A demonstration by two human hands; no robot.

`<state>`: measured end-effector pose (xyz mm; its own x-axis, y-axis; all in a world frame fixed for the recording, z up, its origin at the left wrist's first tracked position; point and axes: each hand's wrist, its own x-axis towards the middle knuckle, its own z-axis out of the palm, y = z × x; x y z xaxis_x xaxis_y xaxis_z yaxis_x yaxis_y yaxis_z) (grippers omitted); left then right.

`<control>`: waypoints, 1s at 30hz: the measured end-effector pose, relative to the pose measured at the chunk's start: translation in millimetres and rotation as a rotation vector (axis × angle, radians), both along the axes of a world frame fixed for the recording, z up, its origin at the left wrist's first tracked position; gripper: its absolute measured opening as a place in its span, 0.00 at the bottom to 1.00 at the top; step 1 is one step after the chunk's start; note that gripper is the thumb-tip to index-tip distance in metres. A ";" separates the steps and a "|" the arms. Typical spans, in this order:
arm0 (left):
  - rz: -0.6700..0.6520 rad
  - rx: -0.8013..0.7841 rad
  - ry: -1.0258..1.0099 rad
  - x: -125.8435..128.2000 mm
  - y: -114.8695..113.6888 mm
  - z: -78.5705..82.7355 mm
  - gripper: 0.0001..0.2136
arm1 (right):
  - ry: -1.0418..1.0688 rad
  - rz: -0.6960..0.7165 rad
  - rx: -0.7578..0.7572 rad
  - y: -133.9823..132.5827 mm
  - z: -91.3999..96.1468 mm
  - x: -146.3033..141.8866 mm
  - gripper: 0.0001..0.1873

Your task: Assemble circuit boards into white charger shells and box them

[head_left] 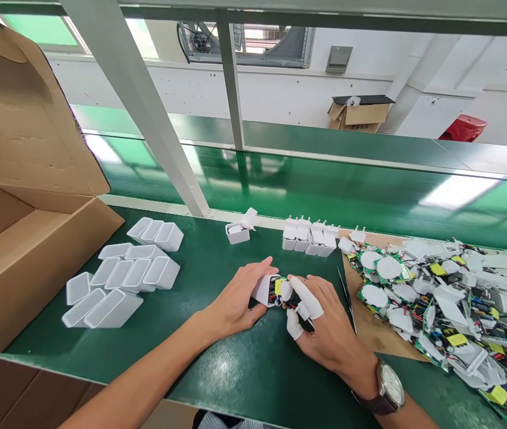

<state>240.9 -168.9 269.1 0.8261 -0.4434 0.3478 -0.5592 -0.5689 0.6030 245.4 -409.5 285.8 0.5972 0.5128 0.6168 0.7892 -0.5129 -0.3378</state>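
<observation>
Near the middle of a glossy dark-green tabletop [244, 372], a person's two bare hands meet over one small assembly. The left hand [238, 298] grips a small white, box-shaped plastic casing [261, 290] between thumb and fingers, its open mouth turned right. The right hand [324, 319], with white rubbery covers [308, 299] on thumb and forefinger, pinches a small circuit board crowded with yellow, black and white parts [278, 287]. The board lies directly left of that pinch, its length running roughly left to right in line with the casing; its left end is at the mouth, though how far inside I cannot tell. The right hand is the nearer to the board, the left to the casing. A round-faced watch on a dark strap [389, 387] circles the right wrist. At left, smooth, open-topped white plastic casings [119, 310] stand in clusters beside a large matte brown cardboard box [39, 250]. At the far edge stands a row of white casings topped with thin prongs [310, 239]. At right, slim black tweezers [346, 297] lie by a jagged heap of green boards and white plastic pieces [441, 304] on flat brown cardboard [376, 339].
</observation>
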 end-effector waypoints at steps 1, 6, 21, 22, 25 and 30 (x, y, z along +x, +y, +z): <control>-0.003 -0.003 0.001 0.0 -0.1 -0.4 0.42 | 0.002 -0.004 0.004 -0.1 0.1 0.2 0.38; 0.017 0.003 0.037 0.0 -1.2 -0.7 0.43 | 0.032 -0.009 0.012 -1.4 -2.3 0.7 0.38; 0.020 -0.003 0.025 1.2 -2.3 -0.2 0.43 | 0.029 -0.002 0.016 -1.2 -1.0 1.9 0.36; 0.019 -0.004 0.027 1.4 -2.6 -0.5 0.43 | 0.029 0.004 0.015 -1.0 -1.6 1.9 0.36; -0.003 -0.010 0.018 1.1 -4.9 0.2 0.44 | 0.036 0.028 0.005 0.1 -3.6 1.7 0.36; -0.035 0.007 0.043 -0.2 -6.5 4.5 0.46 | 0.102 0.110 0.029 -2.0 -3.3 2.3 0.34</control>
